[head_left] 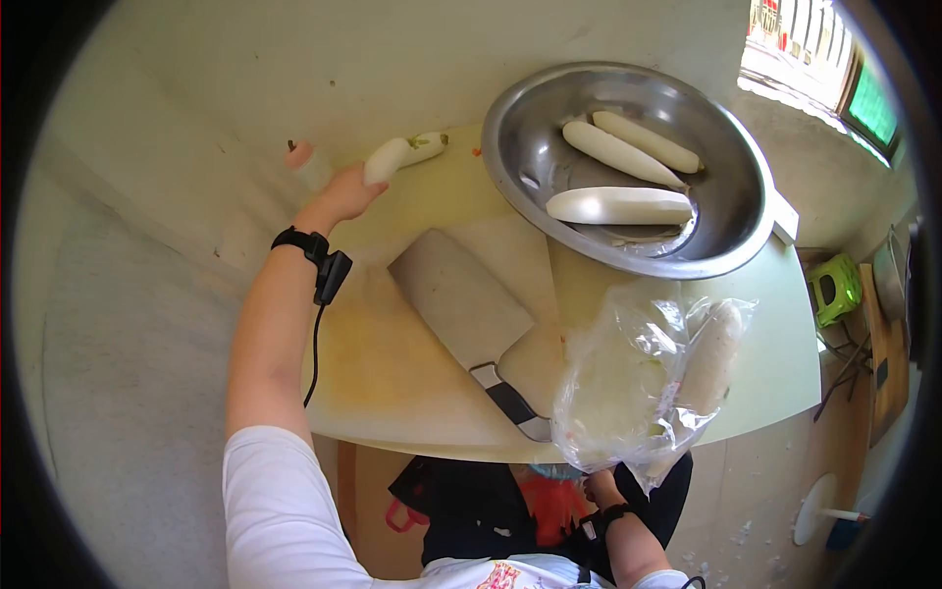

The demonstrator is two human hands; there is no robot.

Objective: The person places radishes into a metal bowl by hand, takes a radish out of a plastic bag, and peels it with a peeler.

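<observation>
My left hand [350,193] is closed around one end of a white radish [387,160] at the table's far left, beside another white radish [425,147]. Below the table's front edge, my right hand [601,486] is partly visible near a red bag [554,506]; what it holds, if anything, is hidden. A wide cleaver [461,294] lies flat on the cutting board [368,344], its dark handle toward the front edge. The steel basin [505,167] holds three white radishes [620,206]. A clear plastic bag [618,383] with a radish [713,358] inside lies at the front right.
A pink-topped container [300,155] stands by the wall at the left. To the right are a green stool [837,289], a wooden table [888,373] and a window [814,49]. A white round object [813,510] is on the floor.
</observation>
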